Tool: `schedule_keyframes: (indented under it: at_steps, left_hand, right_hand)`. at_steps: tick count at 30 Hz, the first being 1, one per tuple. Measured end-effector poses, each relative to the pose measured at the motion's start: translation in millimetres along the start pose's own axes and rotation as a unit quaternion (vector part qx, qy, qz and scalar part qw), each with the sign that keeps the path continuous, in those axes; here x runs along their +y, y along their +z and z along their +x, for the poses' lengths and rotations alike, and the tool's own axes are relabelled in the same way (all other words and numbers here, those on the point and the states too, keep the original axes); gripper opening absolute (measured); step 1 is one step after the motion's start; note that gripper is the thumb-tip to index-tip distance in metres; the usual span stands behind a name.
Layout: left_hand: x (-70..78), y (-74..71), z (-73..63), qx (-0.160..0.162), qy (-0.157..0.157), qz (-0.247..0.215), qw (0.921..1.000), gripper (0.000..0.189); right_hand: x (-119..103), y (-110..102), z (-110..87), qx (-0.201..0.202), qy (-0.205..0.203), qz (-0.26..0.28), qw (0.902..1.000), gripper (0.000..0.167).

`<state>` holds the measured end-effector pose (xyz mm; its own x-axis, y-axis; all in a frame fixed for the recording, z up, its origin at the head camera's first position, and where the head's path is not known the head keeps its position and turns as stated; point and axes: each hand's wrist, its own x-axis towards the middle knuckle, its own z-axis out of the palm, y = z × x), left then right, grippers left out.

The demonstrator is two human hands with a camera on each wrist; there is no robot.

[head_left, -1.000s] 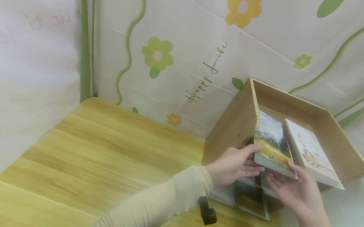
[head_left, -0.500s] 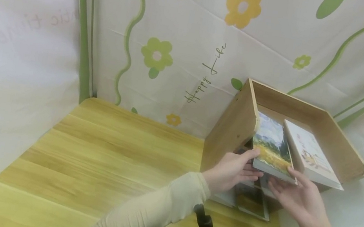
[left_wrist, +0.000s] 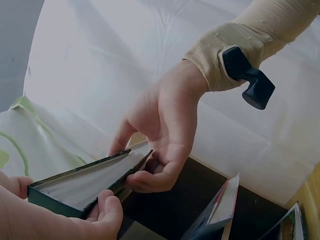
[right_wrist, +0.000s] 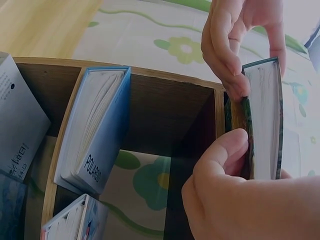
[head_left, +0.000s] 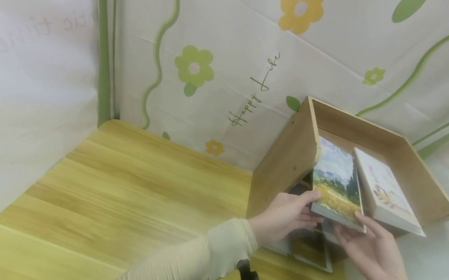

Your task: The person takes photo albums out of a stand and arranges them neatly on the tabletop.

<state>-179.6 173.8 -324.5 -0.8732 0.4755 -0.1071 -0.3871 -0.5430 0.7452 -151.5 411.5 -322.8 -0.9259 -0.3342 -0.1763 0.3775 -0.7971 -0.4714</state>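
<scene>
A thick hardcover book [head_left: 337, 182] with a painted yellow field and cloudy sky on its cover lies tilted at the upper shelf's front edge. My left hand [head_left: 285, 215] grips its left corner, thumb on the cover and fingers beneath. On the near right corner, my right hand [head_left: 379, 257] pinches it the same way. The left wrist view shows the page edges of this book [left_wrist: 82, 185] between both hands, its covers slightly spread. In the right wrist view the book [right_wrist: 265, 120] is held beside the shelf's end panel, part of its cover hidden by fingers.
The wooden bookshelf [head_left: 288, 155] stands at the right end of the wooden table [head_left: 130, 208]. A white book [head_left: 388, 190] lies on its top. Below, compartments hold several books, including a blue one [right_wrist: 97, 130] marked "POLAROID". A flowered curtain [head_left: 224, 27] hangs behind.
Both hands have moved slightly down toward the person, drawing the near edge of the painted-cover book with them. The white book and shelf have stayed put.
</scene>
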Motion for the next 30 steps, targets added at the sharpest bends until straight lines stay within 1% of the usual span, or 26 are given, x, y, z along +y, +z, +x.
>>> schedule_keyframes:
  at_steps: [5,10,16,21,25,30]
  left_hand:
    - [-3.5,0.3,-0.1,0.021,0.007,0.012,0.9997,0.035]
    - [-6.5,0.6,0.2,0.026,0.016,0.024,0.9993,0.032]
    - [-10.7,-1.4,-1.4,0.036,0.029,0.046,0.9979,0.031]
    - [-15.0,-4.5,-4.1,0.041,0.034,0.083,0.9951,0.029]
    - [-16.5,-7.9,-7.0,0.029,0.044,0.114,0.9921,0.029]
    - [-15.5,-9.9,-10.2,0.031,0.056,0.171,0.9832,0.030]
  right_hand:
    - [-0.1,-1.6,-2.0,0.003,0.005,0.007,1.0000,0.029]
    - [-1.6,-4.0,-4.4,0.004,0.003,-0.004,1.0000,0.030]
    - [-0.9,-5.9,-6.7,-0.007,0.004,-0.019,0.9998,0.032]
    - [-1.1,-8.4,-9.7,-0.023,0.016,-0.047,0.9985,0.035]
    - [-2.7,-11.3,-10.6,-0.034,0.026,-0.075,0.9963,0.037]
    - [-5.4,-13.7,-11.0,-0.044,0.031,-0.102,0.9933,0.039]
